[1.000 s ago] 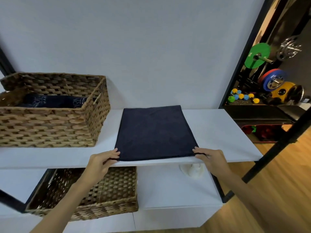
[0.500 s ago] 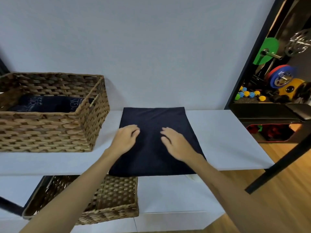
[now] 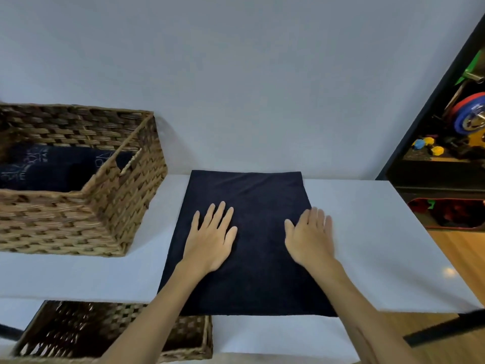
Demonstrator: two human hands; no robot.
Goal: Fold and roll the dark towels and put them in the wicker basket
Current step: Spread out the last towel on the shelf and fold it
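Down on the lower shelf sits a second basket (image 3: 115, 334). Up top, left hand (image 3: 211, 239) and right hand (image 3: 309, 239) lie flat, fingers straight, holding nothing, on the folded dark towel (image 3: 252, 258) on the white shelf (image 3: 367, 232). Further back left, the wicker basket (image 3: 86, 216) already has dark towels (image 3: 52, 169) inside.

Dark navy towel (image 3: 252, 206), plain; tan woven wicker basket (image 3: 126, 195); white shelf (image 3: 367, 232); grey wall (image 3: 236, 74).

Single head-worn view, close above near edge of white worktop (image 3: 367, 232), facing forward and down toward grey wall (image 3: 236, 74); wicker basket (image 3: 78, 219) far left, gym rack (image 3: 451, 143) far right.
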